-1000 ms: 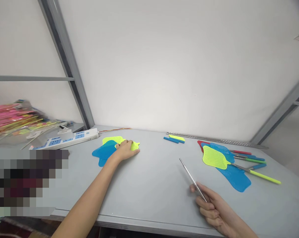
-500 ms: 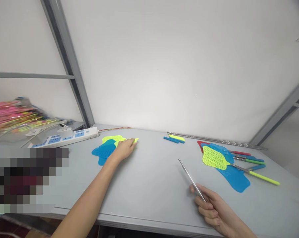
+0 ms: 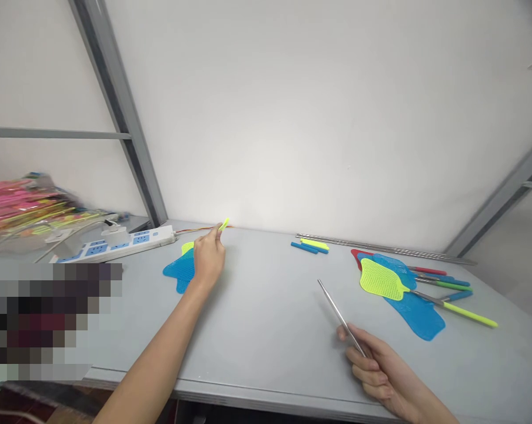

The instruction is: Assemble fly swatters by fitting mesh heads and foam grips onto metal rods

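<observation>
The left hand (image 3: 209,256) is above the left side of the worktop (image 3: 266,335), its fingertips pinched narrow on a yellow-green plastic piece (image 3: 224,224); only the tip shows, and the rest is hidden behind the hand, so it is probably a flyswatter head. Just beside and below the hand lie blue flyswatter heads (image 3: 178,274) with a yellow-green one (image 3: 188,247) partly showing at their far edge. The right hand (image 3: 374,365), near right, has its fingers curled round one end of a slim metal rod (image 3: 334,306), whose free end points far and left.

The pinch looks small, so the piece could twist or slip if its thin tip bears all the pull. Overlapping heads might snag and drag along with it. The rod, gripped at one end only, could swing if the fingers loosen. A wide sweep to the right might scatter the loose blue sleeves (image 3: 305,248) or disturb the overlapping flyswatters (image 3: 383,280) there.
</observation>
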`<state>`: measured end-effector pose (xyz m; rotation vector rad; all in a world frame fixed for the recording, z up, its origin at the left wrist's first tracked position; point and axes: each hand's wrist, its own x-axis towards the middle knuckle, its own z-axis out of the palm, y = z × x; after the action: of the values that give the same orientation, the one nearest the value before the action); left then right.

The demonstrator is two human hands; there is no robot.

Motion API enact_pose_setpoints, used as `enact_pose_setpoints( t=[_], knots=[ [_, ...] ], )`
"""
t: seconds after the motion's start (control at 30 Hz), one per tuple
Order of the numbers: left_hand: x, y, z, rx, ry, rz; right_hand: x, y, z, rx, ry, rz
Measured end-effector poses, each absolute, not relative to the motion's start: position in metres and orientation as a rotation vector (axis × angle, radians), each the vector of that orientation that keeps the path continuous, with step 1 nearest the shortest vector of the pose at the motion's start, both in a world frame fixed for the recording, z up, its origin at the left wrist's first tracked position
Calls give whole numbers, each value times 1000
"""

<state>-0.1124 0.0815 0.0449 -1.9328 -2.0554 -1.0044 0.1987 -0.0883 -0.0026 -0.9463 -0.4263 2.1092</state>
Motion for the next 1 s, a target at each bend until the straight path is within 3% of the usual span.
enact_pose_setpoints(
  t=[0.2,0.57,1.0],
  knots=[
    [-86,69,39,-2176,-1805,-1096,196,-90,0,-985,-512,2055],
    [-28,34,10,-2921,-1200,-730,195,-93,0,-1030,-573,2012],
    [-30,33,5,-3055,-1121,-624,194,-93,1,-1028,-537,2011]
  ],
)
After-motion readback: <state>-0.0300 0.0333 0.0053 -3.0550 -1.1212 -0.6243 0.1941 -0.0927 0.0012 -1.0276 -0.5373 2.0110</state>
